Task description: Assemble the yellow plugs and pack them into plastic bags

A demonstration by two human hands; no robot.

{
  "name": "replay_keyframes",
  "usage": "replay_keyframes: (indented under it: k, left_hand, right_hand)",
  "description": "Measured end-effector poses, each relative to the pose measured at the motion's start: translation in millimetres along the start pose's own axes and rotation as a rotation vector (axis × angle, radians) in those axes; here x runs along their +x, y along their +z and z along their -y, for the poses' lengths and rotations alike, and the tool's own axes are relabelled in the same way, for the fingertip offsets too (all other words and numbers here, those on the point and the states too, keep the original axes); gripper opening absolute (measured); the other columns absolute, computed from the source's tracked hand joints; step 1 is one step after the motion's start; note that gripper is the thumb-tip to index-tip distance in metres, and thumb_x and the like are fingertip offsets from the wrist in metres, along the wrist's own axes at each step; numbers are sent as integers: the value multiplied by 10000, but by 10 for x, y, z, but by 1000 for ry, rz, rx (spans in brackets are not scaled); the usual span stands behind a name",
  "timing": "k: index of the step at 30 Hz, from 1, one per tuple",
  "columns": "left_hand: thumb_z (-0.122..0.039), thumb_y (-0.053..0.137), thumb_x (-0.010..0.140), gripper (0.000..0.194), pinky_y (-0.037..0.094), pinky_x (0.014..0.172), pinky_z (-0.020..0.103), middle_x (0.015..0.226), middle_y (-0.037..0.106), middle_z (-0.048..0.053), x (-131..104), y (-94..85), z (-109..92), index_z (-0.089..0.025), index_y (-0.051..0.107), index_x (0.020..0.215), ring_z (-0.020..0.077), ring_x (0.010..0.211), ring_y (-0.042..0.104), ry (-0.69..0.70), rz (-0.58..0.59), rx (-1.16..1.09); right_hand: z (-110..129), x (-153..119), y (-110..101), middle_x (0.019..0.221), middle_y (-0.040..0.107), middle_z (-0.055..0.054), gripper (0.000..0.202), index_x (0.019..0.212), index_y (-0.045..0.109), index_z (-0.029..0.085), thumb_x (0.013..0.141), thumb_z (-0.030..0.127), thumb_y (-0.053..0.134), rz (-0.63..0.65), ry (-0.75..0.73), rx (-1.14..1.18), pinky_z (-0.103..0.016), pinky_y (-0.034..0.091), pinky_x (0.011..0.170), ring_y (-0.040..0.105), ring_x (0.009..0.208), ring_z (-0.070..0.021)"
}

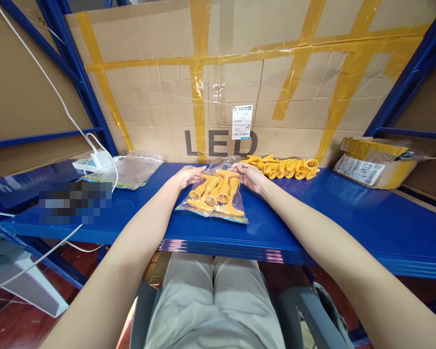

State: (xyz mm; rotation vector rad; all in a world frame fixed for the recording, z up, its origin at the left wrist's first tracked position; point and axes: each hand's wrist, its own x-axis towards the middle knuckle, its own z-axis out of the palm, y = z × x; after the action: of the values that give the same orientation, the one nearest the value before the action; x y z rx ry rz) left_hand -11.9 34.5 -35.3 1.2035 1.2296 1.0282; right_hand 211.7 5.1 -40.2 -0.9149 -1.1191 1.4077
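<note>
A clear plastic bag with several yellow plastic pieces inside lies on the blue shelf, its colourful edge toward me. My left hand pinches the bag's far left corner. At the far right corner, the fingers of my right hand are closed on the same bag. Just behind and right of my right hand, several loose yellow pieces lie in a row against the cardboard.
Flat clear bags and a white power strip with cables sit at the left, near a blurred dark item. An open taped carton stands at the right. A large cardboard sheet rises behind the blue shelf.
</note>
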Motion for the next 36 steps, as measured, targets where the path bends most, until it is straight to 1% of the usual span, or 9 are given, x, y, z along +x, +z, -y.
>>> replay_keyframes:
  k: [5,11,14,17,22,28,31,34,36]
  left_hand:
    - [-184,788,679,170,482,585,172,619,675,36,7,-18,4,-94,645,702,60,509,578,-23,60,-12]
    - [-174,731,735,126,551,671,245,600,672,44,-14,17,-8,-117,621,716,127,579,652,-24,-13,-1]
    - [-141,663,789,78,561,666,254,607,674,42,-48,28,-27,-127,600,743,135,582,661,-24,-51,-10]
    - [-108,598,832,90,561,645,253,596,669,33,-68,24,-38,-133,566,752,125,542,649,-36,-74,-10]
    - [-151,736,734,153,573,654,265,627,683,49,-43,-32,-12,-115,588,757,132,539,658,4,-14,-10]
    - [-48,723,706,128,589,727,296,721,720,73,-16,-155,6,-112,617,741,153,645,698,7,16,25]
    - [-34,728,691,159,593,712,294,737,727,75,-10,-205,13,-114,650,804,162,666,706,44,43,17]
    - [-14,717,685,236,595,670,270,712,725,72,-11,-231,25,-122,688,892,159,648,704,76,73,7]
    - [-4,701,687,227,596,649,254,710,726,76,-16,-234,31,-123,706,880,155,640,702,95,88,-5]
  right_hand:
    - [-8,12,1,707,678,-34,236,762,503,182,949,108,381,-51,78,-57,-215,528,603,656,629,-113]
    - [-13,34,7,585,605,1,240,752,478,199,915,52,381,-137,127,-99,-235,540,599,631,562,-119]
    - [-5,42,0,545,566,17,272,738,477,200,928,51,351,-147,150,-107,-215,526,575,601,513,-103]
    - [2,42,-22,572,589,4,275,739,492,191,942,72,349,-129,175,-102,-211,524,594,595,523,-97]
    - [-4,30,-66,659,657,-27,177,744,545,162,885,60,511,-55,139,-98,-217,527,656,623,604,-98]
    - [4,47,-127,595,633,-12,252,653,521,156,846,-6,537,-72,117,-160,-219,523,639,596,551,-85]
    - [18,59,-161,548,608,2,247,655,533,154,835,-14,545,-63,102,-195,-214,521,604,568,505,-79]
    - [25,71,-195,571,630,-5,215,735,581,152,835,-27,517,-26,89,-184,-218,525,592,588,514,-88]
    - [21,84,-219,648,673,-30,218,817,623,147,830,-31,498,17,78,-168,-228,536,608,627,572,-104]
